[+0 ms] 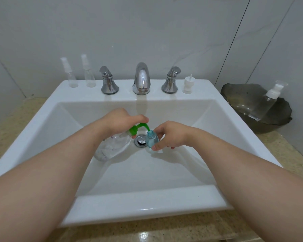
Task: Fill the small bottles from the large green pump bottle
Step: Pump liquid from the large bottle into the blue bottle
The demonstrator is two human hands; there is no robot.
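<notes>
The large clear pump bottle (pixel 112 145) with a green pump head (pixel 140 127) leans tilted inside the white sink (pixel 147 203). My left hand (pixel 119 119) rests on top of the pump head and grips it. The green spout points down into the neck of a small blue bottle (pixel 151 139), which my right hand (pixel 170 135) holds upright beside the drain (pixel 140 140). Two small clear spray bottles (pixel 72 75) (pixel 88 74) stand on the sink's back ledge at the left. A white pump cap (pixel 188 85) stands on the ledge at the right.
A chrome spout (pixel 141 79) and two chrome handles (pixel 108 81) (pixel 171 81) line the back ledge. A dark glass bowl (pixel 243 102) on the counter at the right holds a clear bottle with a white pump (pixel 268 102). Speckled stone counter (pixel 147 231) surrounds the sink.
</notes>
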